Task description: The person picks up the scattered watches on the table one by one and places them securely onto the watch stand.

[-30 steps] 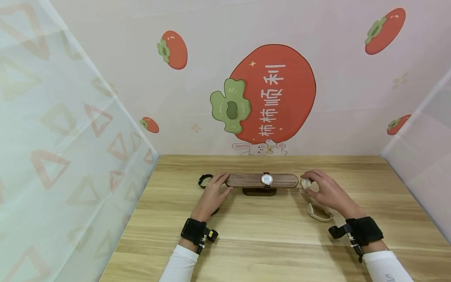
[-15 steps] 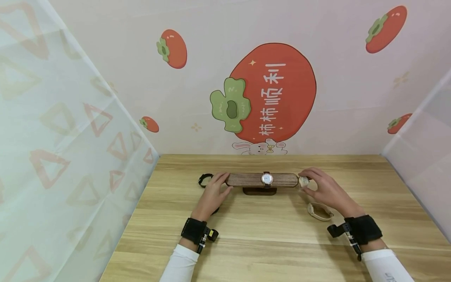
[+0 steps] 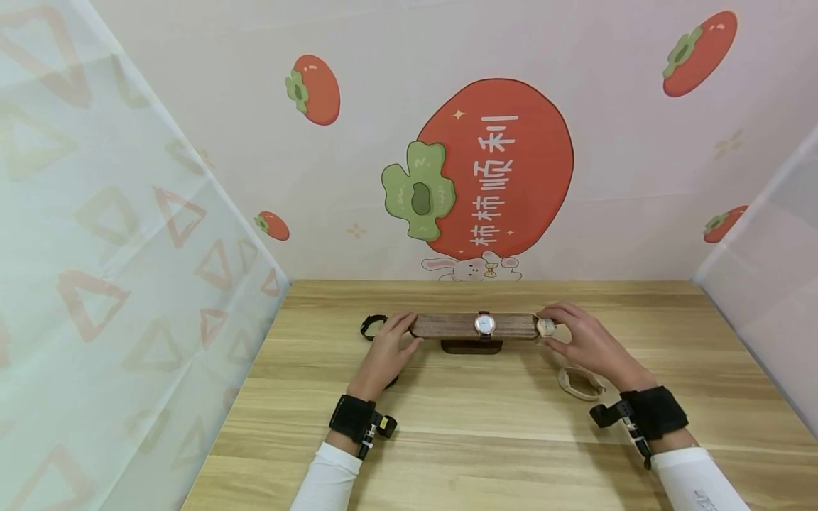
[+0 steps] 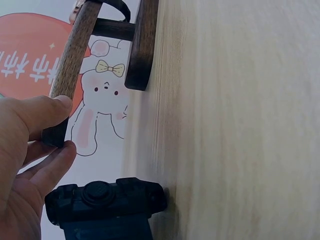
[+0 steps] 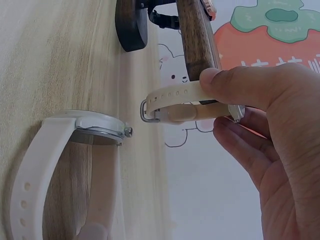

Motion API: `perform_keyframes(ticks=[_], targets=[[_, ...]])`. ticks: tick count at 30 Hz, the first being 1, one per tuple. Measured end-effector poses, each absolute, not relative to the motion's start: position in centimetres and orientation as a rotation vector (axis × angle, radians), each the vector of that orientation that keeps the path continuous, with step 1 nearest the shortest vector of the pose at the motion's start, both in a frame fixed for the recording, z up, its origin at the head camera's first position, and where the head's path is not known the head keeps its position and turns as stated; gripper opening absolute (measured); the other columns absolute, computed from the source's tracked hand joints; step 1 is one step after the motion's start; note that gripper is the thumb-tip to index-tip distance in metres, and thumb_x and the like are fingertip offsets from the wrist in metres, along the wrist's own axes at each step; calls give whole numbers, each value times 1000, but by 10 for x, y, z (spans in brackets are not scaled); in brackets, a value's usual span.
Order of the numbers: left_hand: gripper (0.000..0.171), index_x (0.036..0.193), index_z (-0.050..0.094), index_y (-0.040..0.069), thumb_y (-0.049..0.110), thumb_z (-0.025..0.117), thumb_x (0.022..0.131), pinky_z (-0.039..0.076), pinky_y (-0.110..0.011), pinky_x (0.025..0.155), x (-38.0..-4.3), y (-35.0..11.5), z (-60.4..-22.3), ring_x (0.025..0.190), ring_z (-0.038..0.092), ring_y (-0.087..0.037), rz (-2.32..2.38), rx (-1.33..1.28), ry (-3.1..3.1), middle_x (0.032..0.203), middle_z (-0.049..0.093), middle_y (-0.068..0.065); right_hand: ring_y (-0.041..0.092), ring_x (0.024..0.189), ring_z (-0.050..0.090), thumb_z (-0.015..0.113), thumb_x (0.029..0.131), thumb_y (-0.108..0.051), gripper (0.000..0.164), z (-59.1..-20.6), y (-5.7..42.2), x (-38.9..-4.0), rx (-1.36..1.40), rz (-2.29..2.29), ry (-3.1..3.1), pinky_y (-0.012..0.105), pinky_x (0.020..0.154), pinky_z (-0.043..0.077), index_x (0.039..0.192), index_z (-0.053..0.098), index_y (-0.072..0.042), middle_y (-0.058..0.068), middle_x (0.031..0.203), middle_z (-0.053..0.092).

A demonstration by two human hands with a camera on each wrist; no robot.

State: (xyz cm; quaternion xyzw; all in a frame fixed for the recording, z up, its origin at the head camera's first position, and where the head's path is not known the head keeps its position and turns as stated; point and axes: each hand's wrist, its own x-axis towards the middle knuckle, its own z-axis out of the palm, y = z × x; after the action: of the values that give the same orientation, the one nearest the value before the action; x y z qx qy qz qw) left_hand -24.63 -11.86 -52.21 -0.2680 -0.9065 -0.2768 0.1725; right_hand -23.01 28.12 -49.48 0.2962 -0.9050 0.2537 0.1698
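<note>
A dark wooden watch stand (image 3: 447,326) has a long rounded bar on a low base. My left hand (image 3: 385,353) holds the bar's left end, thumb on one side and fingers on the other in the left wrist view. My right hand (image 3: 588,342) pinches a cream-strapped wristwatch (image 5: 175,95) by its looped band. That loop is buckled, and it overlaps the bar's right end in the head view. A brown-strapped wristwatch (image 3: 485,324) sits round the bar, right of its middle. Another cream-strapped watch (image 5: 100,122) lies on the table below my right hand.
A black strap loop (image 3: 373,327) lies left of the stand, and another dark thing (image 3: 392,382) is mostly hidden behind my left wrist. The wooden table (image 3: 486,440) meets a printed back wall (image 3: 358,170) and side walls.
My right hand has moved slightly left, bringing the cream watch from beside the bar's right end to overlapping it. My left hand has stayed on the bar's left end.
</note>
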Motion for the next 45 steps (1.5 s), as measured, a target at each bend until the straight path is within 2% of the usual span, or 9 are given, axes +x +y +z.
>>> perform_keyframes(ticks=[10,23,30,45], targets=[[55,141,50,7,22,69,91,49,-33,99,-245,-118,-522,124,47,-21,-799,-741,-2585,136,51,-11,20,100,58,82,76,-15,47,-496,278,-232,843,741,-2563,42,81,55,119,64,-6,6,116,60],[56,141,50,8,24,69,91,50,-35,98,-246,-119,-522,123,48,-23,-789,-742,-2577,135,51,-11,24,104,58,81,77,-13,50,-497,275,-236,856,741,-2579,44,83,55,123,63,-5,9,121,58],[56,140,51,6,23,70,90,50,-34,97,-248,-119,-522,122,50,-23,-784,-751,-2559,133,53,-11,26,110,56,80,77,-14,51,-499,274,-239,861,756,-2580,46,87,54,124,63,-5,9,123,58],[55,141,50,8,23,69,91,50,-33,97,-246,-117,-521,122,50,-21,-791,-730,-2602,134,52,-9,22,112,54,82,76,-18,51,-498,268,-239,893,714,-2508,44,89,53,122,65,-7,8,121,59]])
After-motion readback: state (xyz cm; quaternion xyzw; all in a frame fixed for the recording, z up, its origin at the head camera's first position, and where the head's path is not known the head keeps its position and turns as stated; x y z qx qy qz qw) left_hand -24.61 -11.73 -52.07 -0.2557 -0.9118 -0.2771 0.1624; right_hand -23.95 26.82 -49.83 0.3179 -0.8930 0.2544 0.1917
